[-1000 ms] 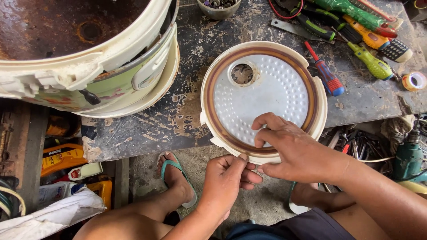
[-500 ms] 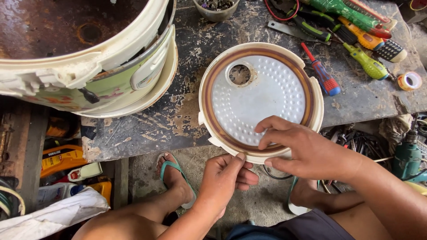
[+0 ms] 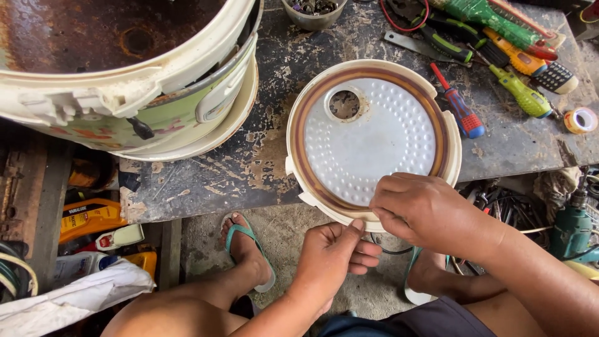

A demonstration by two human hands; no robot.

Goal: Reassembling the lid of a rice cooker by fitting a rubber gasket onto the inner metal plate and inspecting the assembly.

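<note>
Little moved since earlier: both hands stayed at the near rim of the round cream cooker lid (image 3: 374,140), dimpled metal plate up, overhanging the scarred dark worktop (image 3: 249,162). Left hand (image 3: 334,253) pinched the rim from below; right hand (image 3: 430,209) closed its grip over it. Plate not yet off.

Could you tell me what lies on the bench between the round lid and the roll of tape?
In the head view, between the lid and the tape roll lie a red-and-blue screwdriver and a green-and-yellow screwdriver.
</note>
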